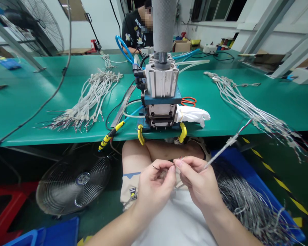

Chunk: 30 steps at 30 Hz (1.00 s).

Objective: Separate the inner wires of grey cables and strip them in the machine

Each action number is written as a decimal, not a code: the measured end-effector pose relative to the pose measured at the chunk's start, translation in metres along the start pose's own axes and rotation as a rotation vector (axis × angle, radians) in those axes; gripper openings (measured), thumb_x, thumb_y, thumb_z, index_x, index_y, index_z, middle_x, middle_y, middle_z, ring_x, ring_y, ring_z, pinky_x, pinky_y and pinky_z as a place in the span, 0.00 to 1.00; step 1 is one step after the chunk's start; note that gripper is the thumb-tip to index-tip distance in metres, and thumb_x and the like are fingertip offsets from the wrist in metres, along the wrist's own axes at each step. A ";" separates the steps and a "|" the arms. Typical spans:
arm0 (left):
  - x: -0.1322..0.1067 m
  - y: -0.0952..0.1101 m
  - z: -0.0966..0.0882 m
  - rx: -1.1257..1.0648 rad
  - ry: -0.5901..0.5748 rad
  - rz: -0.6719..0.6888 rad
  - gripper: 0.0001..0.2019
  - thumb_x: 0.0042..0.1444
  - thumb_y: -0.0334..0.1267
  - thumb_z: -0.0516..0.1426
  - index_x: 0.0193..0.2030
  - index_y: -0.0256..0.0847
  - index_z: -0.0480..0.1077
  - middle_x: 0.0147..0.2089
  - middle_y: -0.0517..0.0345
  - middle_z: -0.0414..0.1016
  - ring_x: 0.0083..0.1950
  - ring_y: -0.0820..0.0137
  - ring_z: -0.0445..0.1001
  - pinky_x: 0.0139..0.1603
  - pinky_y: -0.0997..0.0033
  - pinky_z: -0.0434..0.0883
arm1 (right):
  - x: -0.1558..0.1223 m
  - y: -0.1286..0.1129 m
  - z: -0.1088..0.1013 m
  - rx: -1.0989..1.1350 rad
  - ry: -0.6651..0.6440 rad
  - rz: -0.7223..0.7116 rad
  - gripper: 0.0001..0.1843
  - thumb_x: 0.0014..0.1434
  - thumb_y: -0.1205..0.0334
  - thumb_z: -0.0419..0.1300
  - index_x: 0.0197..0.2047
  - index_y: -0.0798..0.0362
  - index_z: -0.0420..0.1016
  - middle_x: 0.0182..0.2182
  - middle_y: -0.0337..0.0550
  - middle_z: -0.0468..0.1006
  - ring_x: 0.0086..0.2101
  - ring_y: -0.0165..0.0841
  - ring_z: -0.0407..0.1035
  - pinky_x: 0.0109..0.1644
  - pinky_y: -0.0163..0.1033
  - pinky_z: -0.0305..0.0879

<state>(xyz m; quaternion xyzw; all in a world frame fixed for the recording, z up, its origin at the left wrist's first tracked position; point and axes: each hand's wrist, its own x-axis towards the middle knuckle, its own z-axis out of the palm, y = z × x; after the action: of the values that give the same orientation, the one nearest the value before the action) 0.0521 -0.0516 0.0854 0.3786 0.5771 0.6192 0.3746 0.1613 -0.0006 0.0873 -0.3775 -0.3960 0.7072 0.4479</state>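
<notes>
A light grey cable [222, 149] runs through my right hand [199, 177], which is closed on it near its wire end. Thin red and white wires show at the cable's upper end. My left hand [157, 179] pinches a thin dark wire [156, 167] at its fingertips. The two hands meet fingertip to fingertip above my lap, below the bench edge. Beyond them a pneumatic machine [162, 82] stands on the green bench [128, 135], with yellow hooked parts [182, 132] at its front.
Cable bundles lie left [84, 99] and right [246, 102] on the bench. A blue bin [295, 229] full of cables stands at my right. A floor fan [74, 181] sits at lower left. White cloth [192, 113] hangs by the machine. Another person [136, 29] sits across the bench.
</notes>
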 end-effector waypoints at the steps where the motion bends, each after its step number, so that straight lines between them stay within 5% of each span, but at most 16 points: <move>1: 0.001 0.002 0.000 -0.051 0.011 -0.051 0.02 0.54 0.33 0.62 0.32 0.39 0.75 0.28 0.59 0.76 0.26 0.76 0.71 0.27 0.80 0.70 | 0.000 0.000 0.000 0.007 -0.003 0.005 0.10 0.52 0.58 0.71 0.26 0.56 0.80 0.14 0.29 0.59 0.16 0.20 0.45 0.18 0.30 0.39; 9: 0.002 0.012 0.002 -0.436 -0.040 -0.346 0.15 0.47 0.43 0.68 0.28 0.37 0.69 0.16 0.71 0.58 0.16 0.84 0.49 0.16 0.84 0.51 | -0.002 -0.001 -0.001 0.117 -0.088 -0.002 0.06 0.52 0.60 0.71 0.32 0.53 0.83 0.17 0.32 0.67 0.16 0.18 0.45 0.18 0.29 0.38; 13: 0.003 0.017 -0.001 -0.527 -0.111 -0.447 0.15 0.48 0.43 0.67 0.29 0.38 0.66 0.14 0.73 0.55 0.16 0.84 0.45 0.16 0.84 0.46 | -0.001 -0.002 -0.003 0.101 -0.157 -0.034 0.04 0.52 0.62 0.71 0.32 0.51 0.85 0.26 0.39 0.75 0.16 0.17 0.48 0.17 0.30 0.40; 17: 0.002 0.021 -0.004 -0.559 -0.144 -0.495 0.15 0.48 0.42 0.67 0.28 0.39 0.66 0.14 0.73 0.55 0.16 0.84 0.43 0.16 0.83 0.44 | 0.000 -0.003 -0.005 0.085 -0.194 -0.044 0.02 0.53 0.63 0.70 0.31 0.51 0.84 0.25 0.36 0.72 0.16 0.17 0.49 0.18 0.31 0.40; 21: 0.000 0.020 -0.004 -0.523 -0.164 -0.475 0.14 0.49 0.42 0.67 0.28 0.38 0.67 0.15 0.71 0.58 0.16 0.84 0.46 0.17 0.83 0.46 | -0.001 -0.003 -0.006 0.042 -0.182 -0.083 0.04 0.56 0.63 0.69 0.29 0.52 0.83 0.25 0.35 0.70 0.17 0.18 0.50 0.18 0.31 0.41; 25: -0.003 0.015 -0.004 -0.428 -0.160 -0.316 0.11 0.53 0.42 0.65 0.33 0.37 0.71 0.19 0.65 0.66 0.20 0.82 0.57 0.20 0.84 0.54 | -0.002 -0.005 -0.006 0.027 -0.174 -0.085 0.07 0.58 0.62 0.67 0.29 0.54 0.81 0.23 0.34 0.67 0.17 0.18 0.49 0.18 0.31 0.41; 30: -0.004 0.018 0.000 -0.330 -0.131 -0.254 0.08 0.56 0.39 0.63 0.32 0.37 0.71 0.20 0.63 0.71 0.22 0.80 0.65 0.23 0.83 0.62 | -0.004 -0.005 -0.005 0.055 -0.188 -0.040 0.06 0.58 0.59 0.67 0.36 0.52 0.84 0.21 0.33 0.65 0.17 0.18 0.46 0.18 0.30 0.38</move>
<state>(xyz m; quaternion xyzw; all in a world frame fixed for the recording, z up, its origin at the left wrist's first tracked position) 0.0534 -0.0558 0.1027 0.2757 0.4854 0.6273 0.5430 0.1690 -0.0017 0.0903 -0.2892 -0.4241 0.7410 0.4329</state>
